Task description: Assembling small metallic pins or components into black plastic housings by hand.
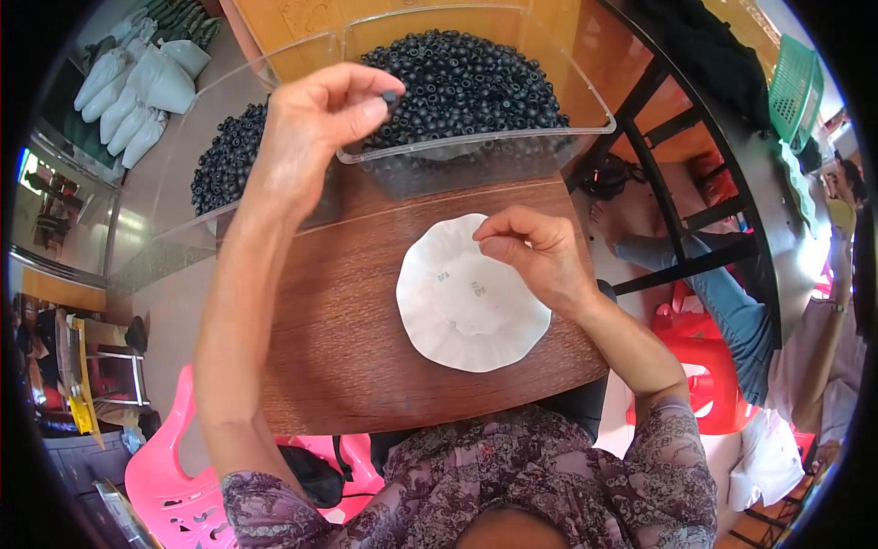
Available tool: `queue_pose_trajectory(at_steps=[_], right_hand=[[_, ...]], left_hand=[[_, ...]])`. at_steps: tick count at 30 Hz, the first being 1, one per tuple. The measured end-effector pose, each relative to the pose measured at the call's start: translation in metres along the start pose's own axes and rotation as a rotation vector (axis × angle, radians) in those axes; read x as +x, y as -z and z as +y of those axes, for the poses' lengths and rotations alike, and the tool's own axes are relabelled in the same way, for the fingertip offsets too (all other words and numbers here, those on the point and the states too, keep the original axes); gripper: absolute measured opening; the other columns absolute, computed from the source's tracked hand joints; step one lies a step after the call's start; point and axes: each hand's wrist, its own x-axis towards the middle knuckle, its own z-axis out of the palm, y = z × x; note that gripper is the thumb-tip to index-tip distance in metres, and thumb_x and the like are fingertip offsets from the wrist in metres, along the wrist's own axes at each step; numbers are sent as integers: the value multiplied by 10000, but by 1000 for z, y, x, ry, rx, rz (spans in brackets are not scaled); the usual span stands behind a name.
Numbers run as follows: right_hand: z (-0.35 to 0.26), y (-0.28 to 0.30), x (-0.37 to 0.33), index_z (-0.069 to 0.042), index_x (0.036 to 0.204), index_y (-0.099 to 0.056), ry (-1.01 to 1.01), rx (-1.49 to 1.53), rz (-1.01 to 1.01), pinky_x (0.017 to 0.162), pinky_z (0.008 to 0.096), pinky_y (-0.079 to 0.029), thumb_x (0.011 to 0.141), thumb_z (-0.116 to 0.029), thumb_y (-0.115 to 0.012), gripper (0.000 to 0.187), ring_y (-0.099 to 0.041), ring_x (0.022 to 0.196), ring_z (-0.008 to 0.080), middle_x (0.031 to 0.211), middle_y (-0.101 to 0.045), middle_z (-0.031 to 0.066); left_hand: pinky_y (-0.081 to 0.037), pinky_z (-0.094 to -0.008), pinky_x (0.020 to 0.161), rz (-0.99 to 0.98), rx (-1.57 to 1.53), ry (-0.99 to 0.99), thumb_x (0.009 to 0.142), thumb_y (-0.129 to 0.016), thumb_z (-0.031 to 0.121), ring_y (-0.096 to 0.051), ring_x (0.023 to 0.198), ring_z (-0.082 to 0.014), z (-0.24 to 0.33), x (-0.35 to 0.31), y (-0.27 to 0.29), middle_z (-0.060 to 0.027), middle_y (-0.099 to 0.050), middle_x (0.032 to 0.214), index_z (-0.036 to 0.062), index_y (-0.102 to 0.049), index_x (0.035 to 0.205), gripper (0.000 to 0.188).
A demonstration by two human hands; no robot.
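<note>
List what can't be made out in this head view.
All in the head view:
- Black piece in the left hand: partly covered by thumb and fingertips.
- Right hand: fingers curled together, so any tiny thing between them is hidden.
- Marks on the plate: too small to tell whether print or loose bits.
- Left pile: partly behind the left forearm.
- Seated person: cut off by the dark fisheye rim.
</note>
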Motion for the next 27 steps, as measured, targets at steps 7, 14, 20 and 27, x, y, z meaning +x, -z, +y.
queue_pose_trajectory(at_steps=[7,14,20,27], right_hand=[[-18,-2,-1,2,833,-643,1,137,143,648,196,-446,778,17,-622,60,-539,711,41,738,-624,-7],[-24,-1,-11,-58,1014,-661,150,-95,-8,639,211,-436,725,75,-634,319,-537,722,70,751,-590,6],[-12,-2,-20,-54,889,-679,325,-339,-126,608,243,-430,719,35,-650,194,-535,690,107,745,-598,31],[-2,-13,-37,-21,844,-664,79,-137,11,640,244,-429,725,24,-660,128,-548,719,114,740,-594,32]], left_hand=[[-434,-225,692,-46,-654,206,803,-634,73,-557,770,-115,-36,-64,-45,-55,-616,878,-29,-604,964,193],[-414,-231,679,-111,-705,398,806,-621,57,-536,754,-112,-60,-103,-74,-54,-616,869,-45,-611,952,179],[-408,-207,662,-149,-627,471,803,-637,75,-533,741,-83,-62,-118,-86,-35,-615,826,-41,-615,959,196],[-429,-220,646,-90,-668,460,823,-606,57,-535,703,-99,-67,-133,-95,-65,-612,835,-48,-601,981,189]])
